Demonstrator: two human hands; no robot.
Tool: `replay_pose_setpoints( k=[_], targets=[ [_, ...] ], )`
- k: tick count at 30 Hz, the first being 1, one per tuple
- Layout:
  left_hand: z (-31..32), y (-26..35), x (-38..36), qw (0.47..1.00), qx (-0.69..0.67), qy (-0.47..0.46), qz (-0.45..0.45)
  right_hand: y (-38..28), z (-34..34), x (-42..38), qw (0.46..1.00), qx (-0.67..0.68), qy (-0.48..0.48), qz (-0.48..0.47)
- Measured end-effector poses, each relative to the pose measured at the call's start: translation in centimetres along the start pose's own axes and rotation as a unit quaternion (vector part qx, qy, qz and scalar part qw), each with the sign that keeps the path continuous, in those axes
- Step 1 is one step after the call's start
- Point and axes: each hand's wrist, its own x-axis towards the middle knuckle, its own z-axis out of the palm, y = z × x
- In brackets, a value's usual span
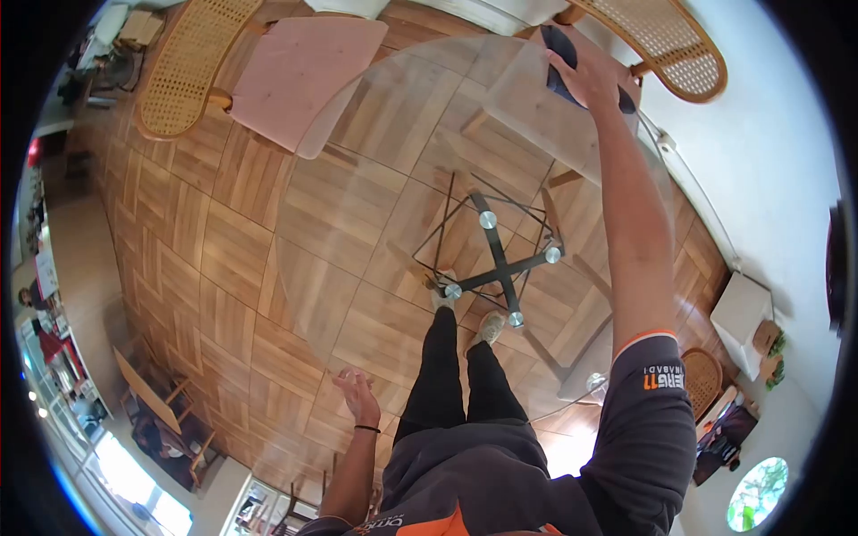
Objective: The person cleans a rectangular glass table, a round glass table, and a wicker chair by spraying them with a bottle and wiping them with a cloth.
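My right arm stretches out over a round glass tabletop (393, 67). At its far right edge my right hand (590, 80) is on a dark cloth (559, 45), thumb out to one side; the other fingers are partly hidden. The cloth shows on both sides of the hand, above a pink chair seat. My left hand (357, 397) hangs near the table's front left rim with loosely bent fingers apart and nothing in them. Through the glass I see the dark crossed table base (502, 266) with round metal pads.
A pink-cushioned chair (308, 76) with a cane back (198, 62) stands at the far left of the table. Another cane back (666, 40) rises at the far right by the white wall. A white box-shaped piece (740, 308) stands along the right wall.
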Motion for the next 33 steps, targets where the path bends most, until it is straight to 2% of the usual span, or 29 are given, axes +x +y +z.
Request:
replay_pose_setpoints(
  k=[6,7,10,11,12,14,16,18,25,27,28,30,33],
  targets=[
    [0.2,0.6,-0.3,0.999,0.031,0.01,0.005,-13.8,0.5,2.8,0.988,-0.008,-0.069,-0.138],
    [0.2,0.2,-0.2,0.999,0.039,0.016,0.011,-16.4,0.2,2.9,0.981,-0.053,-0.122,-0.14],
    [0.5,-0.3,-0.1,0.998,0.052,0.029,0.03,-22.9,0.4,1.5,0.964,0.042,-0.1,-0.241],
    [0.7,0.4,-0.2,0.998,0.05,0.03,0.038,-25.0,0.1,1.0,0.959,0.016,-0.131,-0.252],
    [0.7,0.7,-0.4,0.997,0.048,0.031,0.045,-26.7,0.6,0.4,0.955,0.02,-0.12,-0.271],
    [0.6,-0.5,0.2,0.984,0.142,0.057,0.097,-29.5,1.5,-0.9,0.946,0.027,-0.097,-0.308],
    [0.5,-1.4,0.0,0.982,0.151,0.055,0.102,-31.9,2.0,-1.9,0.938,0.01,-0.115,-0.327],
    [0.5,1.2,-0.6,0.995,0.075,0.029,0.065,-33.7,2.1,-3.4,0.928,0.026,-0.102,-0.358],
    [0.2,0.2,-0.3,0.996,0.032,0.016,0.078,-40.0,3.2,-10.4,0.875,0.08,-0.051,-0.475],
    [0.2,-1.2,-0.1,0.994,-0.002,0.022,0.11,-42.8,2.6,-14.7,0.846,0.061,-0.104,-0.52],
    [0.3,-1.5,-0.2,0.991,-0.088,0.019,0.096,-43.7,2.3,-16.2,0.831,0.05,-0.128,-0.54],
    [0.0,-1.4,-0.6,0.964,-0.258,0.013,0.067,-44.8,2.7,-19.4,0.812,0.064,-0.112,-0.569],
    [-0.1,-3.6,-0.5,0.944,-0.303,0.125,0.039,-45.6,1.6,-23.7,0.783,0.089,-0.106,-0.606]
  ],
)
